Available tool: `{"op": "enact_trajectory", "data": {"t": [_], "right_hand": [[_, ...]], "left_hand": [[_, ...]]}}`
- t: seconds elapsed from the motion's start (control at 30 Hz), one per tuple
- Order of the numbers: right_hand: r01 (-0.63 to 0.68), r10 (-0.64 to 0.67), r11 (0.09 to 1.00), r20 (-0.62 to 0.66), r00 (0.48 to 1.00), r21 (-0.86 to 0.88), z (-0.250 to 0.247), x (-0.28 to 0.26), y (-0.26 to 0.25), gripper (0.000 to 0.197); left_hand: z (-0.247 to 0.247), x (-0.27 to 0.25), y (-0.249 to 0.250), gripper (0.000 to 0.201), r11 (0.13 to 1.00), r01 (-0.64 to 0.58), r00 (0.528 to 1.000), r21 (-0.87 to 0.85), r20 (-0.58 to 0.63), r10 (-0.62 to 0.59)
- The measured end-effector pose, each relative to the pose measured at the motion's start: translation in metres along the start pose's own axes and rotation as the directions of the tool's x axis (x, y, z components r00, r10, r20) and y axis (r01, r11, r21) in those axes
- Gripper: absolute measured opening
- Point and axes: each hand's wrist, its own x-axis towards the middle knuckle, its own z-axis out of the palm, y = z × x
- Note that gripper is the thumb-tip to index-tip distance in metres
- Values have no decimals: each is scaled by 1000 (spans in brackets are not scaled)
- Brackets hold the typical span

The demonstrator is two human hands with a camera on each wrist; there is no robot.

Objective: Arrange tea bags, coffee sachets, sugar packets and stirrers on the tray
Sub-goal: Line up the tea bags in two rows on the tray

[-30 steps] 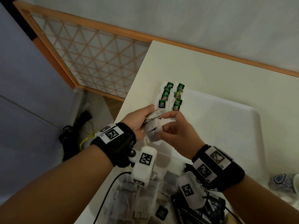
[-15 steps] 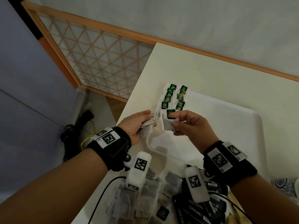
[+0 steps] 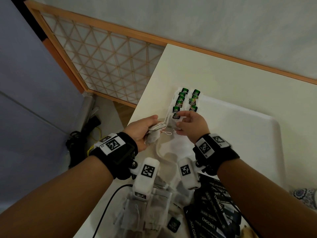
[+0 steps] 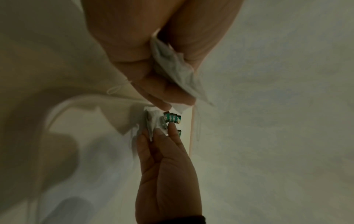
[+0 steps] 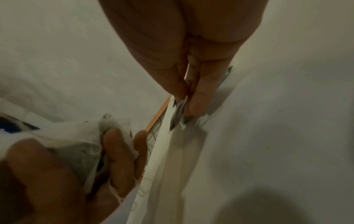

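Observation:
A white tray (image 3: 240, 134) lies on the cream table. At its far left corner lie two rows of tea bags with green tags (image 3: 187, 100). My right hand (image 3: 190, 125) pinches one tea bag (image 3: 172, 121) with a green tag, just at the near end of the left row. My left hand (image 3: 145, 129) holds a small bunch of tea bags (image 3: 153, 134) beside the tray's left edge; a loop of string hangs from it. In the left wrist view the bunch of tea bags (image 4: 172, 66) sits between thumb and fingers. The right wrist view shows the pinched tea bag (image 5: 180, 112).
A heap of loose tea bags (image 3: 145, 212) lies at the table's near edge, with black coffee sachets (image 3: 214, 212) to its right. A patterned cup (image 3: 305, 198) stands at far right. A lattice screen (image 3: 106, 62) and cables on the floor lie left of the table.
My right hand took one tea bag out of the bunch in my left hand and carried it forward to the near end of the left row. The left hand stayed nearly still.

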Motion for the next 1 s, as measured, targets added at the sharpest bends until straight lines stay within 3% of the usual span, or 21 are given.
{"op": "enact_trajectory", "data": {"t": [0.37, 0.47, 0.53, 0.6, 0.7, 0.77, 0.83, 0.9, 1.0], "right_hand": [[20, -30, 989, -71, 997, -144, 0, -8, -3, 28], [85, -107, 972, -91, 990, -219, -3, -13, -6, 24], [200, -223, 945, -64, 973, -258, -5, -23, -8, 20], [382, -392, 864, 37, 919, -328, -9, -39, -9, 24], [639, -564, 685, 300, 769, -351, -14, -61, -6, 41], [702, -587, 591, 385, 712, -396, -14, -67, -3, 41], [726, -628, 554, 368, 686, -408, -13, -68, -3, 29], [710, -649, 633, 288, 704, -310, -12, -68, -5, 17], [485, -477, 874, 126, 870, -39, -16, -66, -14, 8]], "left_hand": [[-1, 2, -4, 10, 1000, -3, 1000, 16, 20, 2], [1, 3, -4, 11, 1000, -6, 1000, 21, 24, 6], [2, 3, -3, 12, 1000, -8, 999, 24, 32, 7], [4, 2, -3, 13, 999, -14, 999, 38, 33, 13], [7, -2, -3, 14, 998, -27, 998, 58, 62, 24], [9, -2, -5, 14, 999, -17, 998, 47, 66, 14], [12, -5, -7, 14, 999, 5, 997, 50, 82, -9], [12, -6, -8, 14, 999, 11, 996, 43, 89, -15], [11, -7, -8, 19, 999, 3, 997, 42, 73, -7]]}}
